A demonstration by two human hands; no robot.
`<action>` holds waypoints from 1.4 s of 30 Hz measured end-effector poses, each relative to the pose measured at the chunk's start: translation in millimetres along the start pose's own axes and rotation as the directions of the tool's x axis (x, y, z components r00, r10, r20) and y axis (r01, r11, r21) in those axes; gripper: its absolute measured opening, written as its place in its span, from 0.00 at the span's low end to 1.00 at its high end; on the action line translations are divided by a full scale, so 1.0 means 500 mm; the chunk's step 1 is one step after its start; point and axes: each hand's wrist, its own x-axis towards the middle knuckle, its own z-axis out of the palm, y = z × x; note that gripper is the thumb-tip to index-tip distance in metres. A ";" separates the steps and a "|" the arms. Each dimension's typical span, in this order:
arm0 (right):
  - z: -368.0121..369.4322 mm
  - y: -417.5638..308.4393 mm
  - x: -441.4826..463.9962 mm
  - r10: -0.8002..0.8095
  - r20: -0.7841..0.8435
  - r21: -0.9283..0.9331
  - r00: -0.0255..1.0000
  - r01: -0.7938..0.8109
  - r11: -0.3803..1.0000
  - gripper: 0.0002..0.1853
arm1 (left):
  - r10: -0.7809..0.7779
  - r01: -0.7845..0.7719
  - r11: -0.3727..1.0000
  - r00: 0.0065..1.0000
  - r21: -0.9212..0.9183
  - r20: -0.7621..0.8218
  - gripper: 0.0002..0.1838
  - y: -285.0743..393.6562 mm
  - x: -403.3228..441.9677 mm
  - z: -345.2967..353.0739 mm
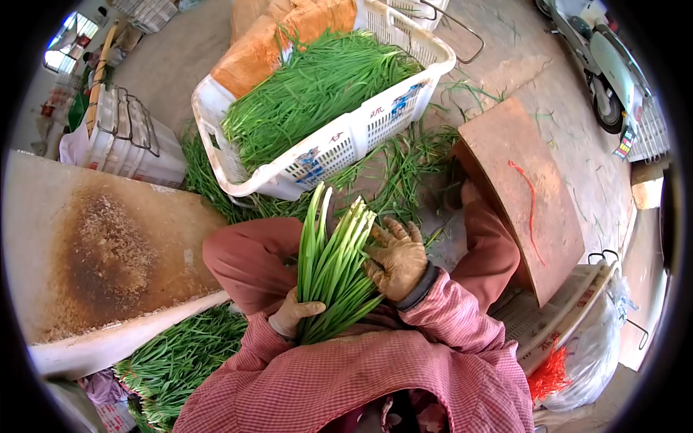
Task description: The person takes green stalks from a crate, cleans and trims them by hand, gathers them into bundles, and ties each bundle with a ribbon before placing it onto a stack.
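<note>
A bunch of garlic chives (336, 267) stands tilted over my lap, pale cut ends pointing away from me and green leaves toward my body. My left hand (294, 312), in a light glove, grips its lower left side with the thumb across the leaves. On the right of the bunch is my right hand (397, 261) in a soiled glove, fingers spread, its edge against or very near the stalks; contact is hard to tell. In front of my knees a white plastic basket (339, 155) holds a heap of loose chives (317, 90).
Loose leaves (404, 169) litter the floor around the basket. At right, a brown board (516, 195) carries a red tie (530, 209). A stained white block (115, 245) sits at left, above bundled chives (184, 357). Red ties (550, 375) hang by a crate (570, 307).
</note>
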 end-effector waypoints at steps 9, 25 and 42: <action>-0.063 0.253 0.110 0.021 -0.666 -0.231 0.745 -0.234 0.944 0.03 | 0.014 -0.015 1.000 0.999 0.028 0.048 0.30 -0.013 -0.002 -0.028; -0.054 0.318 0.062 0.435 -0.402 0.617 0.805 -0.113 0.779 0.10 | -0.366 0.065 0.774 0.858 0.630 0.360 0.42 0.003 0.030 -0.025; -0.087 0.331 0.053 0.121 -0.741 0.196 0.661 0.041 0.980 0.14 | 0.626 -0.454 0.762 0.337 -0.462 0.703 0.39 0.112 -0.021 -0.183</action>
